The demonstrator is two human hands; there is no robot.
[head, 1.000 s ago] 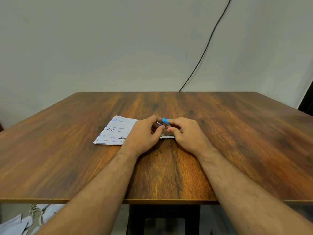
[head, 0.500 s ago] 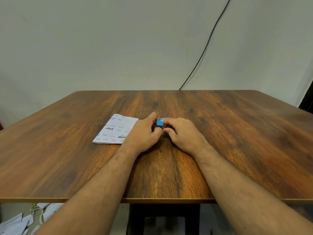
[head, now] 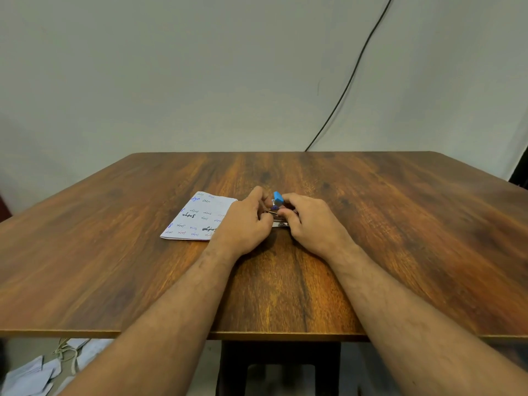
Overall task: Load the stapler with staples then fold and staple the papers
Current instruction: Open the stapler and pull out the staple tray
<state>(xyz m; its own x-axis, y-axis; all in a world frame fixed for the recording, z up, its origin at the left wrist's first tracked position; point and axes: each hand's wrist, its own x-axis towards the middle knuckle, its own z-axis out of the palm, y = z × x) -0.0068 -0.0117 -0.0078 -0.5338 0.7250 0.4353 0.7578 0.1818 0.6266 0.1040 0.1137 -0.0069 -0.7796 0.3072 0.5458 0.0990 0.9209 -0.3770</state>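
Observation:
A small blue stapler (head: pixel 277 199) stands between my two hands at the middle of the wooden table (head: pixel 400 224), its blue top tilted upward and its metal base (head: pixel 279 224) flat on the wood. My left hand (head: pixel 243 224) grips it from the left and my right hand (head: pixel 311 221) from the right, fingers curled over its middle. Most of the stapler is hidden by the fingers. A folded white paper (head: pixel 197 217) covered in handwriting lies just left of my left hand, partly under it.
Loose white papers and a cord (head: pixel 37 372) lie on the floor below the table's near left edge. A black cable (head: pixel 351 78) runs down the wall behind the table. A dark table leg (head: pixel 280 367) shows under the near edge.
The stapler's blue top went down half a second ago and now stands raised again. Both hands stayed closed around it at the same spot.

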